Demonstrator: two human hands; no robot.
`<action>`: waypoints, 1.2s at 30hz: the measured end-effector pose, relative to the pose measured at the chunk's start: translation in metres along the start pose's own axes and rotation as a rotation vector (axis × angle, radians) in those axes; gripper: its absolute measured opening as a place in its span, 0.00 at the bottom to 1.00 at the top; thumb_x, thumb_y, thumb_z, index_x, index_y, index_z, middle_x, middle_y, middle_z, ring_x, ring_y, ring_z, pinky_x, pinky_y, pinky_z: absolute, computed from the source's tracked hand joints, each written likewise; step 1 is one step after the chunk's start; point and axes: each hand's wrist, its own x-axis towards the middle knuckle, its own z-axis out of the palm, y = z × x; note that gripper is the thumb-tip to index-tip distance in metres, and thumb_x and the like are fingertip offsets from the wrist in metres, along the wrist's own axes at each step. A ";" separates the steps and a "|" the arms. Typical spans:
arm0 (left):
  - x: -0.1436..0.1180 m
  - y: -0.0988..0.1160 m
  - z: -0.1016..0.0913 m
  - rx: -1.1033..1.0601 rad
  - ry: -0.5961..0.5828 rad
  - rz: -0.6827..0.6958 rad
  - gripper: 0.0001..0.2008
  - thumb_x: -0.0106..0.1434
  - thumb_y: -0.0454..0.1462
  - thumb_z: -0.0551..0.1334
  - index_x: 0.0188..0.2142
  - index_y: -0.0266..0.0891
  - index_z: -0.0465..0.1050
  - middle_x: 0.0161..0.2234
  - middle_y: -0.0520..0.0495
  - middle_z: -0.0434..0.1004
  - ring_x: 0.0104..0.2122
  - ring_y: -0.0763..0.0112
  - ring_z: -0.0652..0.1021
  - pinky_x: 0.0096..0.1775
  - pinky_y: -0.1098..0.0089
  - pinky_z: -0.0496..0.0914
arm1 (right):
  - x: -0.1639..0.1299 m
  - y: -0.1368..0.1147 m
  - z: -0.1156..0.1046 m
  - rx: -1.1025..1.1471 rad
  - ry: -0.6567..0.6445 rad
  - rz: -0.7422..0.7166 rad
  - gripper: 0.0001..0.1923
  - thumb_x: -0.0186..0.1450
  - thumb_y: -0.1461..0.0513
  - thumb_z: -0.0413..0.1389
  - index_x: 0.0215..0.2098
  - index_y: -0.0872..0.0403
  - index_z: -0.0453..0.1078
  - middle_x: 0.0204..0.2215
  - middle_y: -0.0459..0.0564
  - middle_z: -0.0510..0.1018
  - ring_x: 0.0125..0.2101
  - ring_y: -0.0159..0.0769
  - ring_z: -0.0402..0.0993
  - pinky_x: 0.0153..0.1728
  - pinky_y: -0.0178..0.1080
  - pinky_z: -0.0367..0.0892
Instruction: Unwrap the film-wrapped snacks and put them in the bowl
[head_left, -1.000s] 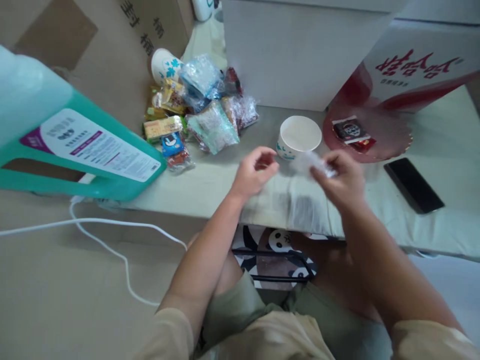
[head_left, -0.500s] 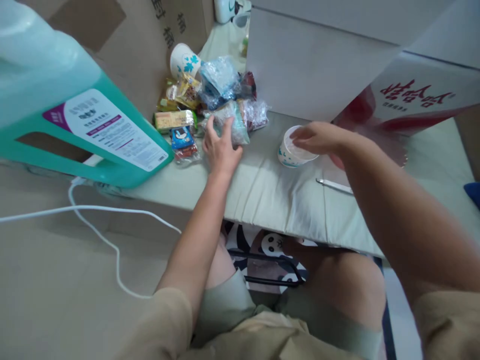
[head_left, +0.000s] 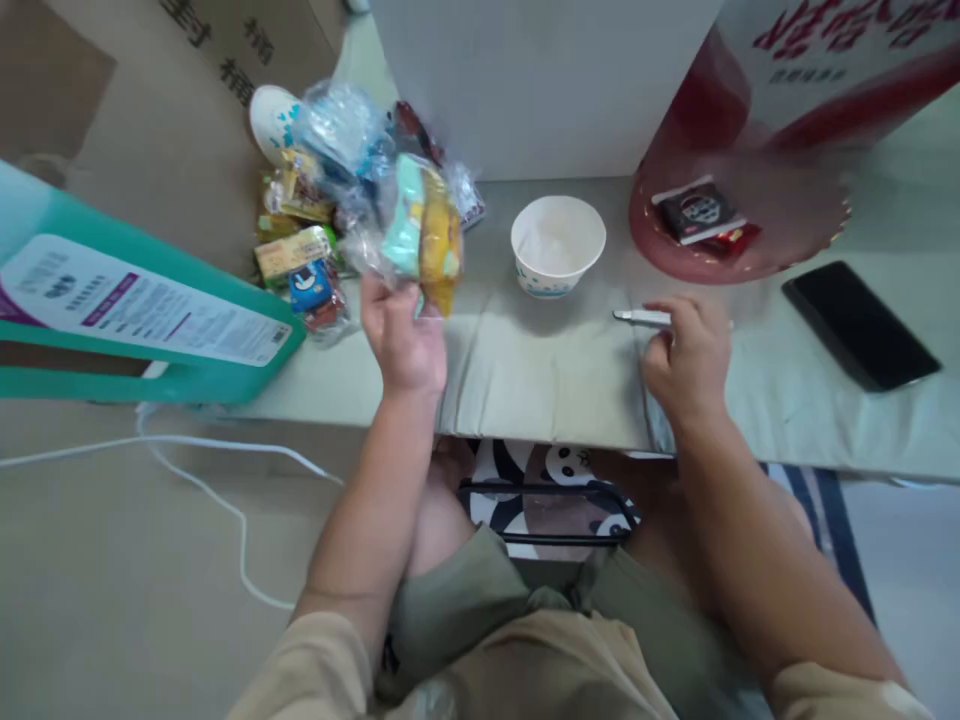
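Crinkly clear snack packet (head_left: 421, 225) gripped by left hand (head_left: 401, 335), lifted.

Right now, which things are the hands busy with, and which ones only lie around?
In hand:
- left hand holds a snack packet
- right hand touches a small white tool
- paper bowl, between the hands

Lying about:
- black phone
- red plate
- teal jug
- snack pile

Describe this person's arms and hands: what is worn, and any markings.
Both forearms are bare. The left hand and right hand wear no gloves, and no rings or watch show. Short beige sleeves cover the upper arms at the bottom edge. No markings are visible.
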 end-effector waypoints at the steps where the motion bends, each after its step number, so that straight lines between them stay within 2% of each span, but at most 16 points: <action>1: -0.005 0.004 0.005 -0.138 -0.121 -0.100 0.23 0.71 0.52 0.50 0.60 0.51 0.68 0.56 0.45 0.77 0.61 0.57 0.75 0.59 0.54 0.74 | 0.002 0.004 0.000 -0.081 -0.036 0.007 0.22 0.59 0.69 0.50 0.49 0.52 0.75 0.52 0.60 0.78 0.58 0.54 0.71 0.58 0.57 0.64; 3: -0.013 0.010 0.012 -0.340 -0.360 -0.290 0.29 0.69 0.60 0.49 0.54 0.47 0.72 0.51 0.42 0.80 0.55 0.55 0.79 0.52 0.54 0.78 | 0.007 0.011 0.000 -0.195 -0.083 0.051 0.27 0.60 0.68 0.49 0.57 0.53 0.72 0.59 0.62 0.74 0.64 0.57 0.64 0.59 0.59 0.61; 5: -0.018 0.013 0.017 -0.419 -0.541 -0.424 0.35 0.62 0.67 0.51 0.50 0.44 0.74 0.47 0.40 0.82 0.51 0.53 0.81 0.46 0.55 0.80 | 0.009 0.018 -0.001 -0.260 -0.132 0.111 0.27 0.62 0.67 0.50 0.60 0.53 0.70 0.60 0.63 0.73 0.63 0.59 0.64 0.57 0.61 0.61; 7: -0.021 0.015 0.020 -0.463 -0.662 -0.498 0.40 0.56 0.71 0.54 0.48 0.43 0.74 0.46 0.39 0.82 0.49 0.51 0.82 0.43 0.55 0.80 | 0.008 0.024 -0.001 -0.287 -0.185 0.165 0.23 0.63 0.64 0.51 0.56 0.53 0.73 0.57 0.63 0.76 0.58 0.59 0.68 0.53 0.60 0.62; 11: -0.025 0.013 0.024 -0.517 -0.815 -0.510 0.42 0.44 0.71 0.64 0.46 0.43 0.75 0.44 0.39 0.81 0.48 0.48 0.82 0.41 0.54 0.79 | 0.004 0.032 -0.002 -0.314 -0.186 0.192 0.13 0.64 0.60 0.53 0.44 0.52 0.76 0.47 0.62 0.80 0.50 0.57 0.71 0.49 0.58 0.61; 15: -0.027 0.006 0.029 -0.446 -0.770 -0.470 0.35 0.41 0.60 0.75 0.43 0.42 0.76 0.44 0.43 0.81 0.43 0.58 0.82 0.43 0.61 0.77 | 0.000 0.027 -0.004 -0.194 -0.148 0.193 0.09 0.65 0.58 0.53 0.40 0.52 0.72 0.36 0.58 0.80 0.41 0.52 0.74 0.45 0.52 0.64; 17: -0.028 0.003 0.033 -0.334 -0.729 -0.372 0.30 0.45 0.55 0.75 0.42 0.42 0.77 0.45 0.43 0.81 0.43 0.62 0.81 0.45 0.64 0.76 | -0.003 0.020 0.000 0.049 -0.104 0.253 0.07 0.67 0.56 0.52 0.38 0.49 0.69 0.32 0.53 0.77 0.34 0.45 0.74 0.38 0.46 0.67; 20: -0.030 0.000 0.038 -0.089 -0.752 -0.143 0.21 0.49 0.45 0.74 0.42 0.41 0.78 0.50 0.42 0.80 0.49 0.60 0.79 0.53 0.62 0.73 | -0.007 0.009 0.009 0.525 -0.108 0.363 0.08 0.70 0.54 0.46 0.37 0.46 0.63 0.27 0.45 0.71 0.24 0.36 0.68 0.26 0.39 0.64; 22: -0.032 -0.001 0.041 0.034 -0.790 -0.009 0.18 0.52 0.39 0.72 0.43 0.41 0.78 0.52 0.41 0.78 0.54 0.58 0.78 0.59 0.60 0.70 | -0.008 0.001 0.015 0.623 -0.113 0.355 0.07 0.68 0.53 0.50 0.38 0.46 0.64 0.29 0.45 0.71 0.25 0.35 0.68 0.27 0.38 0.65; 24: -0.034 -0.005 0.043 0.065 -0.820 0.047 0.23 0.52 0.36 0.70 0.49 0.42 0.76 0.57 0.41 0.76 0.57 0.57 0.76 0.61 0.58 0.69 | -0.007 -0.005 0.017 0.539 -0.108 0.283 0.10 0.62 0.54 0.59 0.40 0.47 0.66 0.34 0.46 0.74 0.32 0.37 0.72 0.34 0.41 0.69; 26: -0.035 -0.010 0.044 0.057 -0.812 0.016 0.35 0.51 0.35 0.72 0.59 0.45 0.69 0.63 0.40 0.70 0.60 0.55 0.75 0.61 0.57 0.70 | -0.005 -0.010 0.016 0.478 -0.134 0.221 0.14 0.57 0.56 0.63 0.40 0.48 0.68 0.37 0.47 0.77 0.36 0.38 0.73 0.40 0.43 0.70; 28: -0.035 -0.013 0.045 0.104 -0.765 -0.081 0.43 0.48 0.37 0.74 0.63 0.45 0.64 0.65 0.37 0.68 0.59 0.53 0.75 0.59 0.56 0.71 | -0.003 -0.015 0.013 0.511 -0.166 0.187 0.14 0.57 0.58 0.62 0.41 0.48 0.69 0.36 0.46 0.78 0.34 0.38 0.74 0.40 0.44 0.70; 30: -0.035 -0.013 0.044 0.209 -0.743 -0.160 0.38 0.48 0.41 0.75 0.59 0.41 0.69 0.59 0.36 0.73 0.56 0.52 0.77 0.58 0.54 0.71 | -0.002 -0.019 0.010 0.538 -0.174 0.140 0.13 0.58 0.60 0.61 0.42 0.48 0.71 0.35 0.46 0.79 0.34 0.38 0.74 0.40 0.44 0.71; 32: -0.035 -0.010 0.043 0.287 -0.754 -0.169 0.27 0.50 0.43 0.74 0.49 0.39 0.75 0.50 0.39 0.78 0.52 0.53 0.78 0.57 0.53 0.71 | -0.004 -0.022 0.008 0.508 -0.168 0.058 0.09 0.58 0.60 0.61 0.39 0.47 0.75 0.35 0.47 0.79 0.36 0.41 0.75 0.41 0.46 0.71; 34: -0.036 -0.008 0.043 0.235 -0.757 -0.169 0.20 0.53 0.43 0.72 0.44 0.39 0.76 0.45 0.43 0.78 0.48 0.57 0.79 0.54 0.56 0.73 | -0.007 -0.026 0.007 0.462 -0.154 -0.039 0.03 0.59 0.61 0.61 0.33 0.48 0.77 0.34 0.49 0.79 0.37 0.42 0.75 0.42 0.47 0.71; 36: -0.038 -0.012 0.044 0.060 -0.725 -0.230 0.22 0.55 0.43 0.72 0.48 0.42 0.74 0.45 0.45 0.78 0.44 0.63 0.80 0.50 0.62 0.74 | -0.012 -0.028 0.008 0.462 -0.139 -0.125 0.03 0.59 0.61 0.61 0.31 0.47 0.79 0.33 0.49 0.78 0.35 0.41 0.74 0.40 0.46 0.71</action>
